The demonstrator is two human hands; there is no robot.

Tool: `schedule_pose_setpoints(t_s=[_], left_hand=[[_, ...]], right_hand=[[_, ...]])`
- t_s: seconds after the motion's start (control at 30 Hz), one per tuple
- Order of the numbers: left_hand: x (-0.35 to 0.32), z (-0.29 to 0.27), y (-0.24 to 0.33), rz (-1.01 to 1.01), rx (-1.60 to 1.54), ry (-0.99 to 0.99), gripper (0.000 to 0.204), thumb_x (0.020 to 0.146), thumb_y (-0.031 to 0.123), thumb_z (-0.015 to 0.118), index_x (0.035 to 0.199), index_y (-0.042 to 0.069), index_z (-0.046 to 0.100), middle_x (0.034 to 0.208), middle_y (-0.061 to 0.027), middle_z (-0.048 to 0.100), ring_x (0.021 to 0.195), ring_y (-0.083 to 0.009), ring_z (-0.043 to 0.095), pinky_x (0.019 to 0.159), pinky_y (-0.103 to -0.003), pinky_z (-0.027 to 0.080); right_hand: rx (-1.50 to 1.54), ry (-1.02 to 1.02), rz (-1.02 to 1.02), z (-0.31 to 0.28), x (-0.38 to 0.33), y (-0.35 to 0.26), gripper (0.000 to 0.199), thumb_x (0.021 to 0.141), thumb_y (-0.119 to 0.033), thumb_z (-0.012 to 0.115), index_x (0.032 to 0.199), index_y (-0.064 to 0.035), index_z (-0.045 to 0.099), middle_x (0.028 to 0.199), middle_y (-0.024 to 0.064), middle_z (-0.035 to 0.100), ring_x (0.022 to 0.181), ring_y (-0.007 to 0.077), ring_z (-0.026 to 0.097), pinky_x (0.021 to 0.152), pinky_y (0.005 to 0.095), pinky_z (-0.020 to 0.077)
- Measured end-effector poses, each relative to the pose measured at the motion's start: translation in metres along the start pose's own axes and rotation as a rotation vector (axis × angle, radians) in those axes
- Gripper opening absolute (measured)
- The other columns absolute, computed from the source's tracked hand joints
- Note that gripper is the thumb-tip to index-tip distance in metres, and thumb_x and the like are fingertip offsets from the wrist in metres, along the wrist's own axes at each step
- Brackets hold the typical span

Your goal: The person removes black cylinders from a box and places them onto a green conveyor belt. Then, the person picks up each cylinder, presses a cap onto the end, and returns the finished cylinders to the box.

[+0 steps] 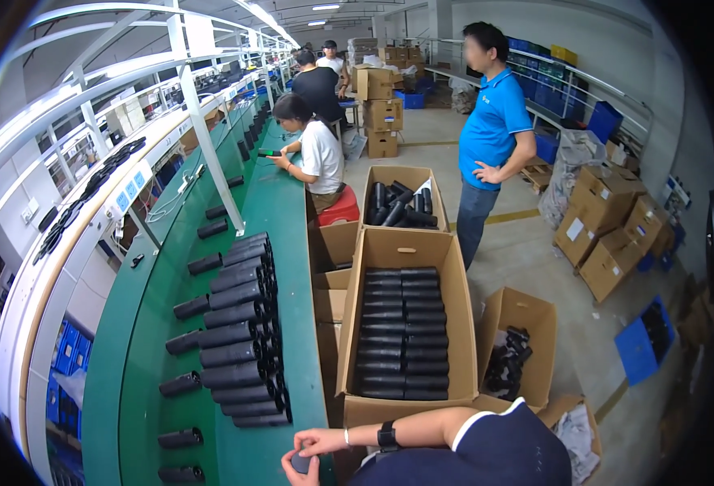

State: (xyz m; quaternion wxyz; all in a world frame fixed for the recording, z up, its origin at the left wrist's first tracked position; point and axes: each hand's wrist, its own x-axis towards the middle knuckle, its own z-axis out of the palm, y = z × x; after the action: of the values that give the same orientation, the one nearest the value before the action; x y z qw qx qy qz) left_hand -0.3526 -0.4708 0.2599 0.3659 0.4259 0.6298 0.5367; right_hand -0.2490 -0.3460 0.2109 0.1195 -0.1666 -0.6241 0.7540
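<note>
Low in the head view, my left hand [301,475] is closed around a dark grey round-ended piece [300,462]. Its lower part is out of sight, so I cannot tell whether it is one of the black tubes. The bent fingers of my right hand [323,441] close on the same piece from above. Just beyond my hands, a stack of black tubes [240,348] lies in rows on the green bench [292,275]. More single black tubes [180,438] lie spaced along the strip to its left.
A cardboard box [466,340] of stacked black tubes stands right of the bench. Behind it is another box [371,180] of loose tubes. A smaller box [535,308] holds dark parts. A person in blue [493,121] stands near; one in white [325,154] sits at the bench.
</note>
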Motion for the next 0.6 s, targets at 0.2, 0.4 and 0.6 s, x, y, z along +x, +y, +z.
schedule_pose_setpoints(t_s=[0.2,0.4,0.6], left_hand=[[0.003,-0.007,-0.006,-0.062,-0.123,-0.09,0.054,0.083,0.02,0.07,0.125,0.005,0.04,0.114,-0.0137,0.051,0.109,-0.0191,0.048,0.097,-0.035,0.038],[0.008,-0.015,0.006,-0.057,-0.107,-0.134,0.058,0.07,0.009,0.074,0.117,0.002,0.04,0.11,-0.0077,0.045,0.096,-0.016,0.048,0.086,-0.029,0.041],[0.004,-0.013,0.007,-0.03,-0.067,-0.182,0.053,0.072,0.008,0.072,0.117,0.001,0.043,0.105,-0.0089,0.053,0.096,-0.0169,0.052,0.085,-0.028,0.043]], right_hand=[[-0.066,-0.008,-0.05,0.003,0.001,-0.004,0.024,0.089,-0.026,0.061,0.095,-0.0081,0.047,0.062,-0.0039,0.044,0.055,0.0052,0.041,0.048,0.022,0.0314],[-0.17,0.022,-0.077,0.007,-0.003,-0.023,0.027,0.091,-0.026,0.058,0.091,-0.0053,0.04,0.069,0.0039,0.051,0.056,0.012,0.05,0.048,0.0275,0.0387],[-0.442,-0.092,-0.141,0.004,-0.01,-0.034,0.022,0.091,-0.025,0.055,0.094,-0.0071,0.043,0.073,0.0102,0.055,0.065,0.0213,0.057,0.059,0.0373,0.043]])
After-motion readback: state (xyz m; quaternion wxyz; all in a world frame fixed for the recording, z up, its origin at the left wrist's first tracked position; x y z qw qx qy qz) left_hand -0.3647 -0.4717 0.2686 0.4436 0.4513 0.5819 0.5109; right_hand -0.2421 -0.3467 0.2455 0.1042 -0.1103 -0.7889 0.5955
